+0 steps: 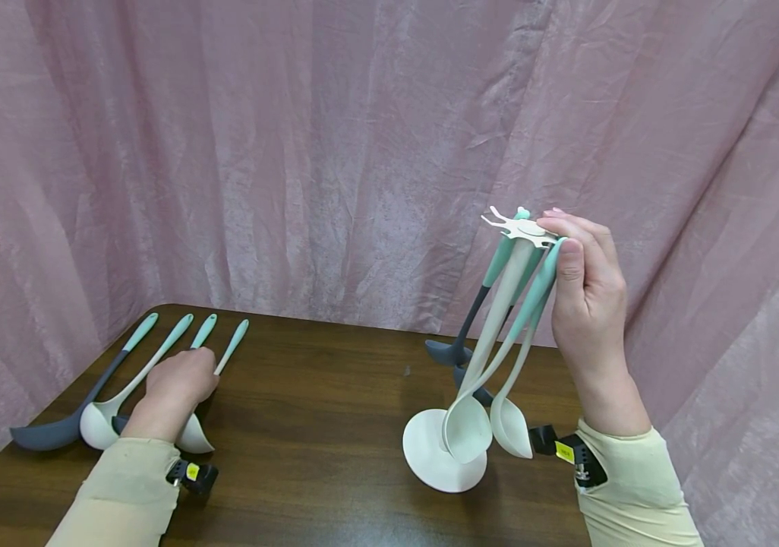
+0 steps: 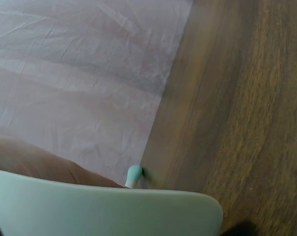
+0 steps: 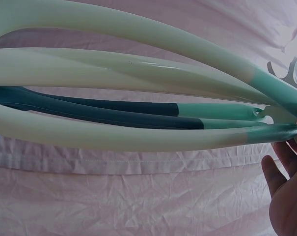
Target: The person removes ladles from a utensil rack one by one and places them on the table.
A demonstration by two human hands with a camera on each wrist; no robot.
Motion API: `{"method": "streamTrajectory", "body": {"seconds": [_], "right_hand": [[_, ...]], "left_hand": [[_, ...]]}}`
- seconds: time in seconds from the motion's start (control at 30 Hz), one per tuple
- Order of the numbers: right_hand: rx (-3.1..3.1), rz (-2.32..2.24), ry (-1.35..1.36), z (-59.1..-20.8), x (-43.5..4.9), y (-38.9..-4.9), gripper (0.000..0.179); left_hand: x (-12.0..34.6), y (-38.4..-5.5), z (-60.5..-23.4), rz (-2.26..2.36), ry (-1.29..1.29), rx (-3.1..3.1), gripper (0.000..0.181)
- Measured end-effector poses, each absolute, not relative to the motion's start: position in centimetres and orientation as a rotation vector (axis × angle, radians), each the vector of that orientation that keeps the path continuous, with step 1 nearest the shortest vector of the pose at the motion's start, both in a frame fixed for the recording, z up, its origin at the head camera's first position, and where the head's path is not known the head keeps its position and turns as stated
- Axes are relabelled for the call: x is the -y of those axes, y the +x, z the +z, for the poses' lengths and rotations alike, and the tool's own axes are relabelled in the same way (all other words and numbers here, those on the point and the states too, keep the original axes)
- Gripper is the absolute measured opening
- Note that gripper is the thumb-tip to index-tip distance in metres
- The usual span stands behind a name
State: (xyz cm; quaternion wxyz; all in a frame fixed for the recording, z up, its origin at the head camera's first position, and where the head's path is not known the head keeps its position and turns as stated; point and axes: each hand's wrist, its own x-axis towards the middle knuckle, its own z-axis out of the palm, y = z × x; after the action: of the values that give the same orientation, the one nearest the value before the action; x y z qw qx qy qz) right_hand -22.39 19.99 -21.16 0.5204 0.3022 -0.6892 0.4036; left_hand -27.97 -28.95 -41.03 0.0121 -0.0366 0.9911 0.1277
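Note:
A white utensil rack (image 1: pixel 444 471) stands on the table at the right, its hooked top (image 1: pixel 519 228) level with my right hand (image 1: pixel 588 304). My right thumb and fingers pinch the mint handle end of a white ladle (image 1: pixel 468 433) at that top. Beside it hangs another white, pointed-lipped ladle (image 1: pixel 512 429); two dark grey utensils (image 1: pixel 447 351) hang behind. Far left, my left hand (image 1: pixel 181 380) grips a white-headed utensil (image 1: pixel 194 437) with a mint handle, its fingers hidden underneath. In the left wrist view, a white head (image 2: pixel 109 211) fills the bottom edge.
Left of that hand lie a dark grey utensil (image 1: pixel 48 434) and a white ladle (image 1: pixel 97 424), handles pointing away. A third mint handle (image 1: pixel 203 330) shows beyond the hand. The wooden table (image 1: pixel 307 425) meets a pink curtain (image 1: pixel 362 190) at the back.

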Motion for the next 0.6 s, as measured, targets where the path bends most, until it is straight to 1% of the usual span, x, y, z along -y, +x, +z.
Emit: {"method": "streamTrajectory", "body": {"seconds": [0.6], "right_hand": [[1.660, 0.956, 0.711, -21.24, -20.12, -22.57, 0.033]], "left_hand": [[29.16, -27.98, -41.09, 0.398, -0.102, -3.099, 0.009]]}}
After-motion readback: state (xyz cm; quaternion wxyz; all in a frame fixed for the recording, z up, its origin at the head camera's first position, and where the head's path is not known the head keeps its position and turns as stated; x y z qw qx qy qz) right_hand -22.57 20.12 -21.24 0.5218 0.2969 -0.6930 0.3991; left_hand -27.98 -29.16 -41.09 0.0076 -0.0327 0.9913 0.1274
